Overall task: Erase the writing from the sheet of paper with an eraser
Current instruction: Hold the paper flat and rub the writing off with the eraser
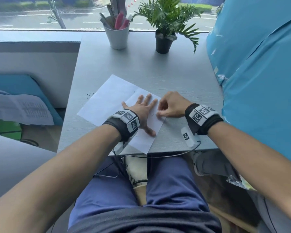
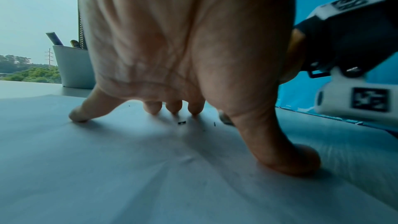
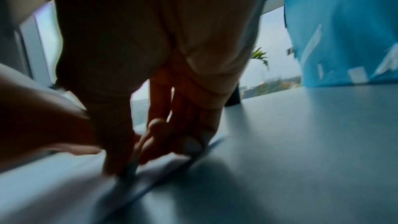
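A white sheet of paper (image 1: 107,98) lies at an angle on the grey table (image 1: 141,64). My left hand (image 1: 141,110) presses flat on the sheet with its fingers spread, and in the left wrist view its fingertips (image 2: 77,117) and thumb bear down on the paper (image 2: 129,176). My right hand (image 1: 171,105) is curled at the sheet's right edge, pinching a small eraser (image 2: 225,118) against the paper. The right wrist view is blurred; there the thumb and fingers (image 3: 159,108) close on a dark piece touching the paper. Little writing shows, only faint marks near my left thumb.
Dark eraser crumbs (image 1: 89,95) lie left of the sheet, and some (image 2: 182,122) on it. A white cup of pens (image 1: 118,37) and a potted plant (image 1: 164,41) stand at the back. A blue covered bulk (image 1: 259,81) borders the table's right side.
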